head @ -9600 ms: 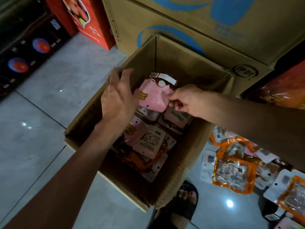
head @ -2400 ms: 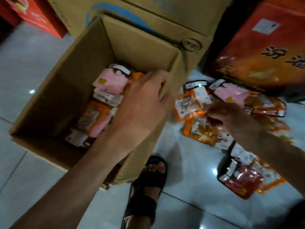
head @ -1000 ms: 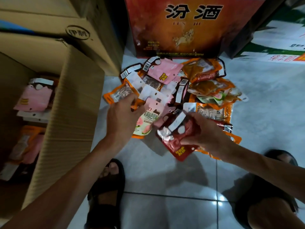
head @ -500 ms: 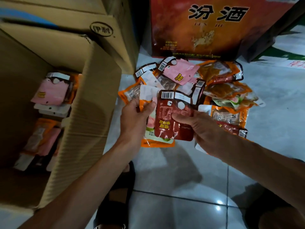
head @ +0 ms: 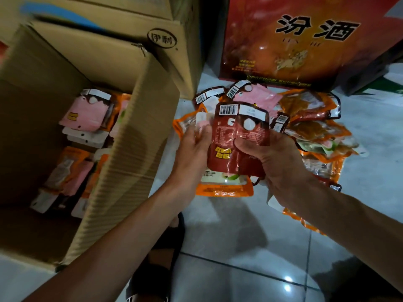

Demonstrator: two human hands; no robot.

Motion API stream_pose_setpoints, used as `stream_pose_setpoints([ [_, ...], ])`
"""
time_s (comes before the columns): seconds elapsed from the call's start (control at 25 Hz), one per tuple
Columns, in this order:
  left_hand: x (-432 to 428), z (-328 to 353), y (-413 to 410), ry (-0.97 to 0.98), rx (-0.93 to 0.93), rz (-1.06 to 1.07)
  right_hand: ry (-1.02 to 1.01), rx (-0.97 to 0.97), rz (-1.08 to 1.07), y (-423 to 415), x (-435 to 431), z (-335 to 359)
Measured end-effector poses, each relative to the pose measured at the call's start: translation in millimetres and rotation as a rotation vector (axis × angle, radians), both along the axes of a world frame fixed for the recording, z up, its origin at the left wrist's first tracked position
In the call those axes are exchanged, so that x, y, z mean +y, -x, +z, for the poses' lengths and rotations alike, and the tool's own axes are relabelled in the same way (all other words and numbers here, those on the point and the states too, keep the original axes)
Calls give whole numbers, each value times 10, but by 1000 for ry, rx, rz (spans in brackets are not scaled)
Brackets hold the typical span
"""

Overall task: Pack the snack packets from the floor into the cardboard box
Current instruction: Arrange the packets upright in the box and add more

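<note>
The open cardboard box (head: 139, 149) stands on the left with several pink and orange snack packets (head: 85, 114) lying inside. A heap of packets (head: 314, 131) lies on the tiled floor to its right. Between box and heap, my left hand (head: 192, 151) and my right hand (head: 274, 158) together hold a small stack of packets above the floor. Dark red packets (head: 239, 131) with barcodes face me at the front; an orange-edged packet (head: 224, 188) hangs behind them. My left thumb pins a pale packet at the stack's left edge.
A large brown carton (head: 130, 38) stands behind the open box. A red carton with black characters (head: 305, 40) stands behind the heap. My sandalled foot (head: 161, 253) rests on the tiles beside the box's near corner. Bare tiles (head: 239, 269) lie in front.
Both hands have lifted the stack a little higher, and a second dark red packet now sits on the first. The view has swung slightly left, showing more of the box.
</note>
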State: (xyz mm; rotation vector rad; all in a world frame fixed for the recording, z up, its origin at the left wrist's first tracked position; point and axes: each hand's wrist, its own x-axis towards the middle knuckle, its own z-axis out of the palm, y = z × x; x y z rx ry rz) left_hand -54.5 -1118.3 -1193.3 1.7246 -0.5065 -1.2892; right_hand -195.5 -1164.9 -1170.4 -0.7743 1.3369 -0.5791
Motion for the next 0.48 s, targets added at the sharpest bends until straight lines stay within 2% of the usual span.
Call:
stream_pose_setpoints([
  [0.08,-1,93,-28,-22,136,28,49,-12,42,-17,-16,51],
  [0.2,9,345,-75,-15,157,5,86,-63,59,-82,-5,162],
  [0.36,-9,813,-326,166,220,-19,113,-188,104,-301,-112,472],
  [0.48,-8,1107,-609,272,158,22,148,-328,159,-623,-233,730],
])
